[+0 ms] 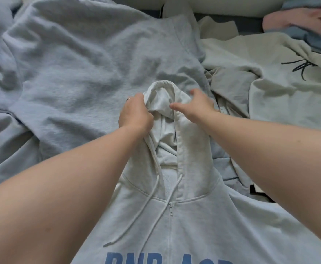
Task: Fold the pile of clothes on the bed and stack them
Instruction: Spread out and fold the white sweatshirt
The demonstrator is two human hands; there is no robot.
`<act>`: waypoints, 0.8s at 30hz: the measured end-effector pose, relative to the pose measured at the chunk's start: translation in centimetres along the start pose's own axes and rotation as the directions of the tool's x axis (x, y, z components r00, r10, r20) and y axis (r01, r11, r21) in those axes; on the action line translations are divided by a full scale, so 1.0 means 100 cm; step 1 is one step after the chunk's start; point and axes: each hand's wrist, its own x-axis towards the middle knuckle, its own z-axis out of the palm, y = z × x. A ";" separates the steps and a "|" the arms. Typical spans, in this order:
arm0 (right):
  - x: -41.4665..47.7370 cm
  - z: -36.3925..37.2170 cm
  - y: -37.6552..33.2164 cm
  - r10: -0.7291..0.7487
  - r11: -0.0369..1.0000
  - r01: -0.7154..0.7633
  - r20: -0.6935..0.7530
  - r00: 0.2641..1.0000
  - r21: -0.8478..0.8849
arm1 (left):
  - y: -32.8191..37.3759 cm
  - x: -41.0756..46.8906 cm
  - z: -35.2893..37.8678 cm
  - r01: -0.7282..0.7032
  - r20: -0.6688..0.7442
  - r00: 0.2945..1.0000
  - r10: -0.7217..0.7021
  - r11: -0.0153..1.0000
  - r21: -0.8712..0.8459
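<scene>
My left hand [135,114] grips rim of soft hood [163,96] on pale-grey zip hoodie [186,225]; right hand [198,106] spread loose opposite; likely straightening hood for folding.

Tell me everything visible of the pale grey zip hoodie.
The pale grey hoodie lies front up over other clothes, fleecy fabric, zipper closed, two white drawstrings loose on the chest, blue letters cut off below. Its hood is raised: the left hand grips its left rim, the right hand rests on its right side.
</scene>
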 end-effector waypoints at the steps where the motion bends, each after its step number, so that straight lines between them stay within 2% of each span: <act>1: 0.003 0.001 -0.002 0.000 1.000 0.000 0.011 1.000 -0.023 | 0.000 0.000 -0.001 -0.016 0.005 1.000 0.016 1.000 -0.004; 4: 0.004 -0.001 -0.006 -0.028 0.987 0.018 -0.059 0.998 -0.159 | -0.003 0.001 0.000 -0.016 -0.024 1.000 0.017 0.999 0.038; 7: 0.002 -0.017 0.001 -0.061 0.994 0.046 -0.143 0.988 -0.104 | -0.003 0.008 -0.004 -0.014 -0.091 0.996 0.023 0.995 0.101; 11: 0.000 -0.041 0.019 -0.156 0.988 0.152 -0.348 0.924 -0.038 | 0.007 0.018 -0.011 -0.119 -0.251 0.958 0.140 0.988 0.099; 13: -0.007 -0.039 0.036 -0.235 0.972 0.226 -0.363 0.902 -0.066 | 0.004 0.015 -0.003 -0.208 -0.269 0.934 0.237 0.969 0.133; 16: -0.016 -0.027 0.058 -0.339 0.940 0.303 -0.347 0.874 -0.155 | -0.011 0.007 0.015 -0.451 -0.260 0.812 0.523 0.844 0.289; 18: -0.019 -0.023 0.063 -0.457 0.887 0.381 -0.380 0.804 -0.261 | -0.019 0.005 0.015 -0.532 -0.270 0.724 0.634 0.764 0.366; 20: -0.023 -0.021 0.069 -0.598 0.790 0.454 -0.352 0.720 -0.411 | -0.028 0.004 0.013 -0.575 -0.214 0.678 0.703 0.689 0.442; 21: -0.025 -0.020 0.074 -0.652 0.729 0.476 -0.287 0.701 -0.493 | -0.032 0.004 0.012 -0.615 -0.143 0.661 0.737 0.641 0.458; 22: -0.027 -0.018 0.079 -0.668 0.678 0.485 -0.186 0.721 -0.553 | -0.037 0.003 0.011 -0.667 -0.040 0.654 0.755 0.601 0.439; 23: -0.030 -0.017 0.082 -0.633 0.653 0.477 -0.079 0.770 -0.588 | -0.040 0.001 0.009 -0.705 0.085 0.664 0.743 0.585 0.401; 24: -0.033 -0.019 0.082 -0.573 0.650 0.464 0.014 0.820 -0.602 | -0.040 -0.001 0.005 -0.706 0.208 0.696 0.687 0.604 0.369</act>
